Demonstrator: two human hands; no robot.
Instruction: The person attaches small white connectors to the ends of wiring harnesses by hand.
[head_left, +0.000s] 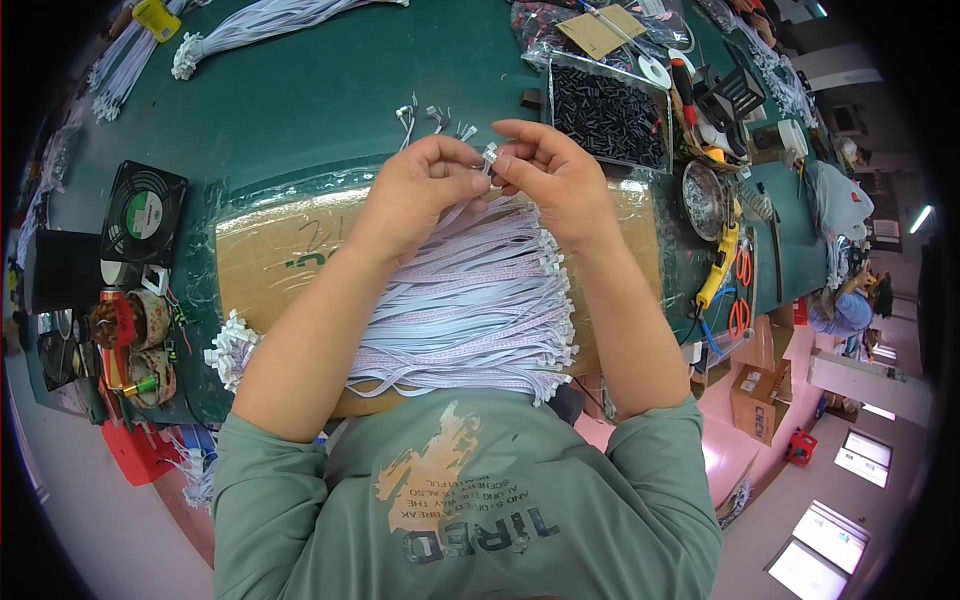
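Note:
My left hand (425, 190) and my right hand (557, 182) meet over the far edge of a cardboard sheet (290, 255). Between their closed fingertips is a small white connector (489, 155) on a flat white ribbon cable. My left thumb and forefinger pinch the cable just below the connector, while my right thumb and fingertips press on the connector's side. A thick layer of white ribbon cables (455, 310) lies across the cardboard under my forearms, with white connectors at both ends. Just beyond my hands are a few short loose wire pieces (437, 118).
A tray of small black parts (607, 115) stands beyond my right hand. At the right are a metal bowl (703, 200), a yellow glue gun (722, 265) and orange-handled scissors (741, 290). A black fan (143, 212) stands at the left. Another cable bundle (270, 30) lies at the back.

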